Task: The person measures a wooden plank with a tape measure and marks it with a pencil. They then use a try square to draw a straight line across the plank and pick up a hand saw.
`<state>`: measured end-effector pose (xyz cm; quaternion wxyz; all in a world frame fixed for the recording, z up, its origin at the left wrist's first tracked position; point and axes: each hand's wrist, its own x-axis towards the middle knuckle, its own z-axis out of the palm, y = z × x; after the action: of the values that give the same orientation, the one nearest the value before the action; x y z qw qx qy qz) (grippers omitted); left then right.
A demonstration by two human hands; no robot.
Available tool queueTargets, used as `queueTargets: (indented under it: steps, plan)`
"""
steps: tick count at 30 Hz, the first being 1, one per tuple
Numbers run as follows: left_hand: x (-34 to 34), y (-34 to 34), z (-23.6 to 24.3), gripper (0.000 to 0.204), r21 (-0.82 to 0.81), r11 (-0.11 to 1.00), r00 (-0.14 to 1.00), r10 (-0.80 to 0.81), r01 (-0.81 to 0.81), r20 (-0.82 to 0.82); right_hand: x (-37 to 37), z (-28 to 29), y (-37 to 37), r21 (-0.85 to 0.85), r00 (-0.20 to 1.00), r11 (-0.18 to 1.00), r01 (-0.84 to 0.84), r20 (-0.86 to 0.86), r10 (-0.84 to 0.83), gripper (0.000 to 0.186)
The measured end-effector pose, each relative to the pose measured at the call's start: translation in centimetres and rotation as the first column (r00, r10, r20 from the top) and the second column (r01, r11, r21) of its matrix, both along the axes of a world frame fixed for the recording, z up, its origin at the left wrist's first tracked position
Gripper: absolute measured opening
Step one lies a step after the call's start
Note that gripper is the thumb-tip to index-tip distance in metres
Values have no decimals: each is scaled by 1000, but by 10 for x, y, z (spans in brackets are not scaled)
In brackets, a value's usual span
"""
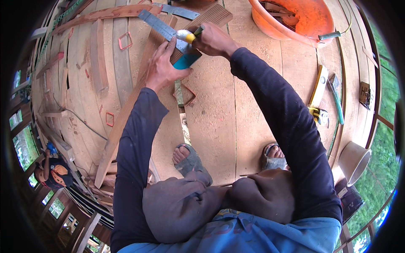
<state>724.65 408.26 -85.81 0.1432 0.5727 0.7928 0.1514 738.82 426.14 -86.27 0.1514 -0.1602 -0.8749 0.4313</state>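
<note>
My left hand point(162, 65) is closed around the teal stock of a try square point(183, 63), its fingers against the steel blade. The blade lies slantwise across a reddish-brown timber point(214, 18). My right hand point(215, 40) is closed on a small tool with a rounded white end and a yellow band point(189, 37); its kind is not clear. That tool's white end is over the square's blade, and a dark green piece shows by my fingers. A long board point(126, 120) runs beneath my left hand toward the lower left.
An orange tub point(291, 36) with wood scraps stands at the far right. Nearby lie a yellow level point(319, 86), a tape measure point(319, 116) and a hammer point(337, 99). A pale bucket point(355, 162) sits at the right edge. Another person point(55, 173) is at lower left.
</note>
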Motion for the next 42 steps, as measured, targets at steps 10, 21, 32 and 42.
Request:
queueTargets:
  steps: [10,21,32,42]
  plan:
    - [2,-1,4,116,-38,999,1000,-4,5,18,67,-21,-46,-780,935,539,318,166,-313,31]
    - [-11,-10,4,116,46,996,989,-87,82,122,30,-33,-74,-896,979,407,179,122,-162,34]
    - [-87,-150,10,104,-346,905,869,366,-249,332,140,-23,-42,-861,892,430,272,57,-448,17]
    - [-84,-160,29,90,-417,871,876,393,-258,280,134,-3,-58,-837,894,473,277,43,-447,22]
